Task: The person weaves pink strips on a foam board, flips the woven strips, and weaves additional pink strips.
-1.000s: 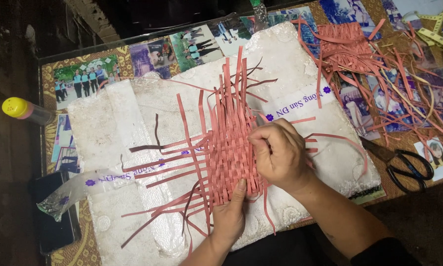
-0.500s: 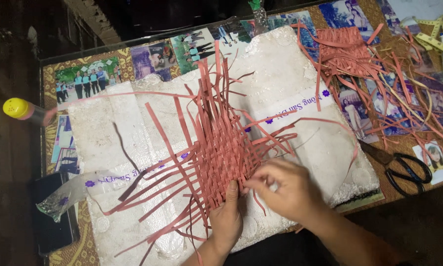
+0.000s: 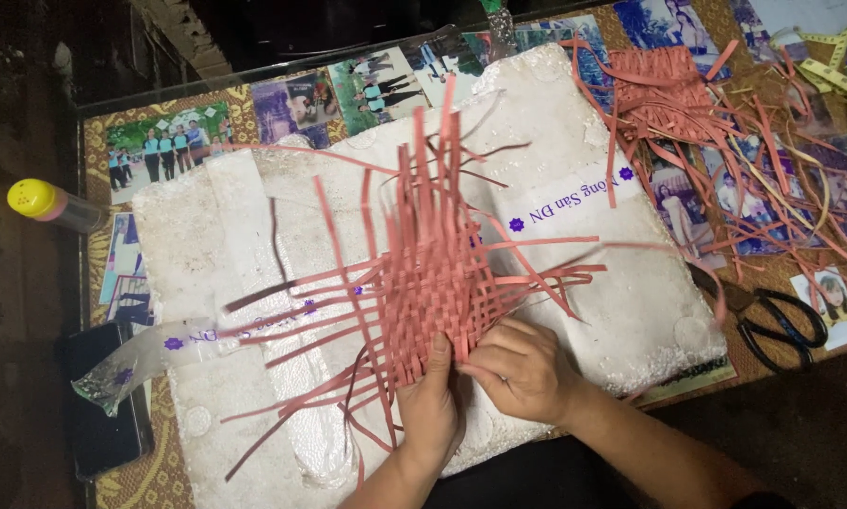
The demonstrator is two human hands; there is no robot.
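While both bare hands work at the near edge of a half-woven mat of thin reddish strips [image 3: 433, 283], the left hand [image 3: 430, 405] lies flat with fingers together, pressing the weave down, and the right hand [image 3: 518, 368] is curled narrow, fingertips pinching a strip end at the mat's lower right corner. That mat rests near the middle of a white foam board [image 3: 621, 311] on a table covered with photographs [image 3: 169, 141]. Loose strip ends fan out on every side, unsecured, so a hard tug from the pinching fingers could likely slide neighbouring strips out of line or tear one. If the flat hand lifts, the open weave may spring loose. Further right, black scissors [image 3: 781, 325] lie just off the board among a heap of spare strips [image 3: 687, 94], which could snag trailing ends. At far left a yellow-capped bottle [image 3: 51, 205] lies on its side near the table edge and could roll, beyond a dark phone [image 3: 103, 415]
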